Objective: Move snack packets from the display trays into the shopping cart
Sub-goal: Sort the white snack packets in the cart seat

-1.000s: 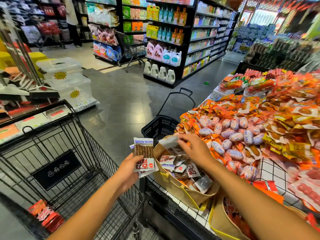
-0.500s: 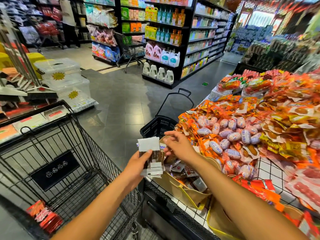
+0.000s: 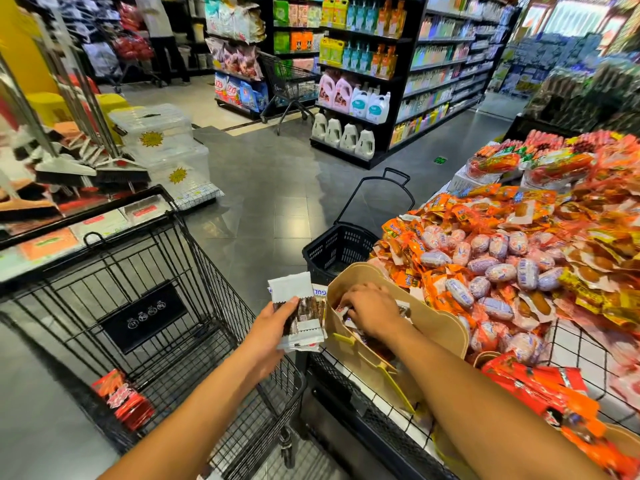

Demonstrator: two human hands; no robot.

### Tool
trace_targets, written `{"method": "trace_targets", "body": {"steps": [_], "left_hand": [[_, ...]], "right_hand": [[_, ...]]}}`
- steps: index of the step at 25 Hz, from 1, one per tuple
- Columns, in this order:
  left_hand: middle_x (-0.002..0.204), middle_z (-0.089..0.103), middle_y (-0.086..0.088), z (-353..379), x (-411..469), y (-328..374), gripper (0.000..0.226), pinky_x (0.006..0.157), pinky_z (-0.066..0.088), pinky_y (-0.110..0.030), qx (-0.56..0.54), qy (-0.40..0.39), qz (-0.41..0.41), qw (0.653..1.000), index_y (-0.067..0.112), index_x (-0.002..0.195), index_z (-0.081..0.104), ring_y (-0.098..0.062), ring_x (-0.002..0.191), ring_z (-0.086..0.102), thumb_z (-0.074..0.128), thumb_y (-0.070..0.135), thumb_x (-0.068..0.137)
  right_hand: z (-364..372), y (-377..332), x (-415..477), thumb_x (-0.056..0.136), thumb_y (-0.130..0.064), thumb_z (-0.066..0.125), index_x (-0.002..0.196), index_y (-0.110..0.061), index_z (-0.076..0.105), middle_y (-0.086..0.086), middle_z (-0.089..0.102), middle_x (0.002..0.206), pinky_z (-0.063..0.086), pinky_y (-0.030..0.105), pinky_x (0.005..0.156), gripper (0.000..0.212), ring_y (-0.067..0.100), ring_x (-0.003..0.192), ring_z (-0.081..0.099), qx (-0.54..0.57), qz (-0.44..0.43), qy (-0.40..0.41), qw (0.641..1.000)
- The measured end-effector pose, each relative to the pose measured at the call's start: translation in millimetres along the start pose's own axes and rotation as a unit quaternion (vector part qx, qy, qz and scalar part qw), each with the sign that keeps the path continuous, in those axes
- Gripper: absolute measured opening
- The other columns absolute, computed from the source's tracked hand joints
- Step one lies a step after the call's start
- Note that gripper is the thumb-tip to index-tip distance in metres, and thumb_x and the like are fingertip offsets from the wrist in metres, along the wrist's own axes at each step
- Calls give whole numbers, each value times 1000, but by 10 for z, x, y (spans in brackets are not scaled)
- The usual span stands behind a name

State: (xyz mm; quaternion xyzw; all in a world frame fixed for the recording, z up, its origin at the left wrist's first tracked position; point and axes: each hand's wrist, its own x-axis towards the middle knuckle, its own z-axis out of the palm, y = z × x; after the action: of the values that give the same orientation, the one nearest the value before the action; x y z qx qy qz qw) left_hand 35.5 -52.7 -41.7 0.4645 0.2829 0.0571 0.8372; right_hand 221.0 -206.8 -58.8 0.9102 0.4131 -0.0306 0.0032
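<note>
My left hand [image 3: 273, 327] grips a small stack of white-and-brown snack packets [image 3: 301, 311] just above the right rim of the black wire shopping cart [image 3: 194, 258]. Red packets [image 3: 123, 398] lie on the cart's floor. My right hand [image 3: 372, 308] reaches down into the tan cardboard display tray [image 3: 443, 327], fingers curled among the packets inside; what they hold is hidden. The tray stands at the left end of the wire display table [image 3: 581, 355].
Orange, pink and yellow snack packs [image 3: 502, 265] are heaped on the table to the right. A black hand basket [image 3: 337, 251] stands on the floor beyond the tray. Brooms [image 3: 69, 168] and plastic bins [image 3: 162, 140] are on the left; shelves [image 3: 381, 81] line the aisle.
My right hand passed a packet to the stack in my left hand, then dropped back into the tan tray. The left hand has stayed by the cart rim.
</note>
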Motion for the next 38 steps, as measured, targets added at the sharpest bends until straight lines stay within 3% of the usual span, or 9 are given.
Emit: {"method": "trace_targets", "body": {"steps": [4,8,11,19,22,26,29,32,38], "left_hand": [[119,75,-10,-116,-48,52,35,69,62,-39,-8,7,5,1000,13,134,57,-31,103,74,59,29,103],[115,77,-10,-283,-62,58,31,67,62,-39,-13,31,26,999,13,130,56,-30,100,76,58,29,104],[126,72,-10,-503,-95,81,53,88,60,-51,-2,67,35,997,12,139,49,-31,107,73,66,41,98],[126,72,-12,-1611,-403,28,47,92,59,-56,-13,160,34,986,23,134,56,-36,107,72,67,38,91],[110,75,-6,-2056,-561,-17,22,72,61,-36,-28,220,35,974,23,121,60,-25,97,72,61,32,102],[122,74,-8,-2677,-686,-190,41,96,55,-55,-58,268,12,962,23,134,59,-35,115,68,66,38,97],[121,73,-10,-3064,-738,-333,34,84,56,-42,-89,309,15,947,15,133,60,-32,109,68,61,21,100],[122,73,-8,-3401,-741,-510,33,80,58,-37,-85,334,14,938,14,135,59,-26,107,69,52,12,103],[114,76,-5,-3816,-679,-758,31,76,57,-35,-82,379,6,922,16,132,60,-20,98,72,51,9,103]], "right_hand": [[-310,106,-1,98,-33,55,113,-38,66,-15,66,118,37,43,105,20,15,117,55,106,15,96,990],[-734,30,-27,101,-33,55,117,-28,67,-12,68,105,51,32,79,20,9,95,61,288,-2,140,947],[-797,-313,4,98,-29,63,113,-27,70,-13,70,101,50,22,74,17,1,92,64,401,-21,132,906],[-671,-1440,354,101,-39,56,114,-26,69,-11,70,102,49,30,76,23,8,90,61,319,-48,186,928],[-312,-1865,566,99,-37,61,109,-23,71,-7,71,96,52,30,76,20,10,87,65,425,-35,98,899],[733,-2348,741,99,-25,63,121,-9,69,6,71,111,54,41,92,27,22,102,66,450,17,-85,889],[1627,-2729,689,98,-19,63,123,-3,67,13,69,119,49,31,94,30,27,111,64,423,36,-201,883],[2349,-3093,470,100,-15,60,121,1,66,15,68,119,50,42,97,27,27,109,62,427,60,-279,858],[3374,-3381,18,97,-19,58,103,-6,70,2,60,86,42,27,66,19,21,86,53,407,99,-380,825]]}}
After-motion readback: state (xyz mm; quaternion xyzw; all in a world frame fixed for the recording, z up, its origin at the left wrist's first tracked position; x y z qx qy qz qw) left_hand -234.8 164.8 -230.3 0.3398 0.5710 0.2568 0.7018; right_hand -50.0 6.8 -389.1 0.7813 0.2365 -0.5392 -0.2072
